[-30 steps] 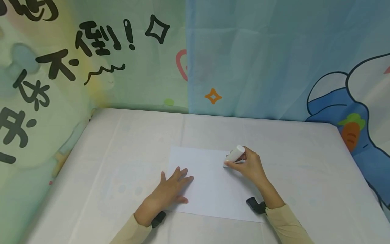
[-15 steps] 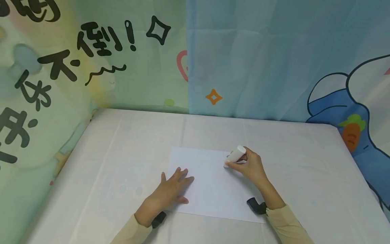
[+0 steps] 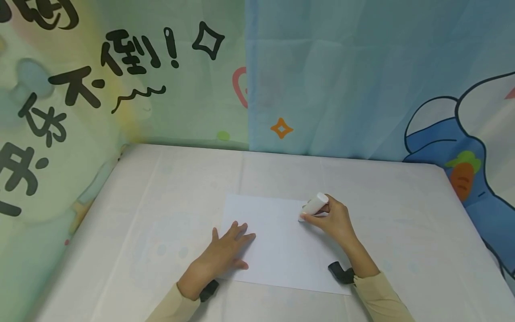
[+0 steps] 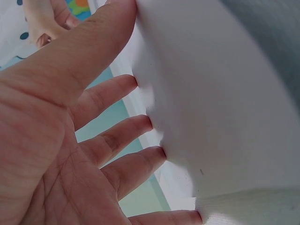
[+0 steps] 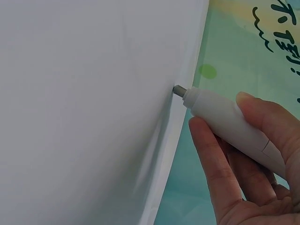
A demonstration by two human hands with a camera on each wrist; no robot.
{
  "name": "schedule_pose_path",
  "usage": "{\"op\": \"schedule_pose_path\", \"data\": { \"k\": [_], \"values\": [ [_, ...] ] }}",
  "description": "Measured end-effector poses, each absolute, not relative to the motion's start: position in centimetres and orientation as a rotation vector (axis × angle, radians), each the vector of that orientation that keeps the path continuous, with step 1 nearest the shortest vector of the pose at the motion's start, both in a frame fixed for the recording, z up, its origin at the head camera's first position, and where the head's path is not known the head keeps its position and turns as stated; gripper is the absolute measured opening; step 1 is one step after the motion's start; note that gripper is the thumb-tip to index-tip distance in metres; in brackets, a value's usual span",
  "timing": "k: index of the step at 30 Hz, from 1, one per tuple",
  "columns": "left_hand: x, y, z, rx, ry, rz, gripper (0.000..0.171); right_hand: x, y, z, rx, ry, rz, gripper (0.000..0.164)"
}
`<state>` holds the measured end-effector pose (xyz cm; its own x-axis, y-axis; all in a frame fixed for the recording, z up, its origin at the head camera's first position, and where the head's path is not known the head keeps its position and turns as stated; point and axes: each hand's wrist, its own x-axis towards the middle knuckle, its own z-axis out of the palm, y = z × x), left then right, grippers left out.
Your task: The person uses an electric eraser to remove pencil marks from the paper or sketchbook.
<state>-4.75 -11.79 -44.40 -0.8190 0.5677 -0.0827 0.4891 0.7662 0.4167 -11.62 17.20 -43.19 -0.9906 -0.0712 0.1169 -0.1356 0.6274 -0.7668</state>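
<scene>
A blank sheet of white paper (image 3: 277, 255) lies on the white-covered table. My left hand (image 3: 225, 248) rests on its left side with the fingers spread; in the left wrist view the fingertips (image 4: 159, 152) touch the surface. My right hand (image 3: 335, 221) holds a thick white marker (image 3: 314, 205) between thumb and fingers, over the upper right part of the sheet. The marker leans with its back end up and to the right. In the right wrist view, the narrow grey tip of the marker (image 5: 179, 90) is right at the paper's surface.
The table (image 3: 181, 179) has a white cloth over it and stretches out around the sheet. Printed curtains (image 3: 342, 80) hang behind it and to the left. A dark wrist-camera mount (image 3: 341, 273) sits at the right wrist, low over the paper.
My right hand and the marker have shifted slightly to the right. The left hand and the sheet have stayed in place.
</scene>
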Motion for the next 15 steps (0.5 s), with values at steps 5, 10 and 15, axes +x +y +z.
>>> {"op": "schedule_pose_path", "data": {
  "k": [5, 10, 15],
  "values": [
    [-4.76, -11.78, -44.5, 0.841, 2.762, 0.572, 0.072, -11.48, 17.47, -43.09, 0.165, -2.769, 1.314, 0.041],
    [-4.75, -11.78, -44.56, 0.841, 2.753, 0.6, 0.072, -11.44, 17.73, -43.06, 0.151, -2.769, 1.315, 0.041],
    [-4.77, -11.76, -44.58, 0.843, 2.757, 0.593, 0.072, -11.41, 17.95, -43.03, 0.146, -2.758, 1.328, 0.041]
  ]
}}
